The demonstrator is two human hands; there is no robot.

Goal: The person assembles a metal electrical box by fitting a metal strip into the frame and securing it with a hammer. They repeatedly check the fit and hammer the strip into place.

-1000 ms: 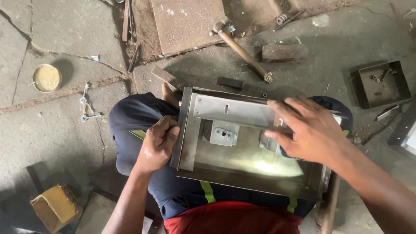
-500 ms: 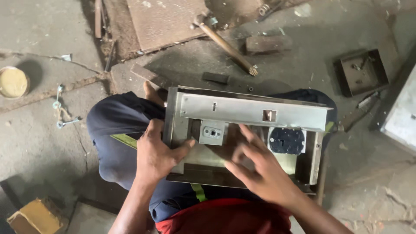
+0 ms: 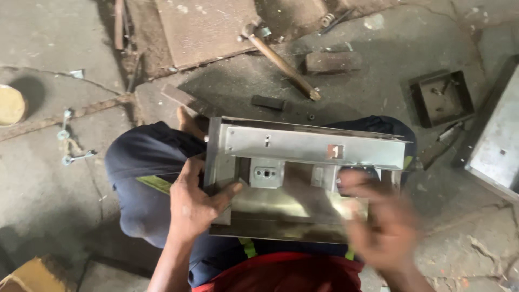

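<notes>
Now braced across the lap: sheet-metal box, left hand clamping its left edge for steadiness, right hand blurred over its right corner, grip unreadable.

Cracked grey concrete floor, dusty; rusty steel plate lying flat.

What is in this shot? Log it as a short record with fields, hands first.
left hand: grips the left end of the sheet-metal enclosure, thumb laid on its inner face
right hand: motion-blurred over the enclosure's right part; grip cannot be told
enclosure: open side up, resting across the person's lap
inside enclosure: small square metal bracket with holes
floor behind: hammer with wooden handle, small open metal box, flat rusty plate
floor left: round yellow lid
</notes>
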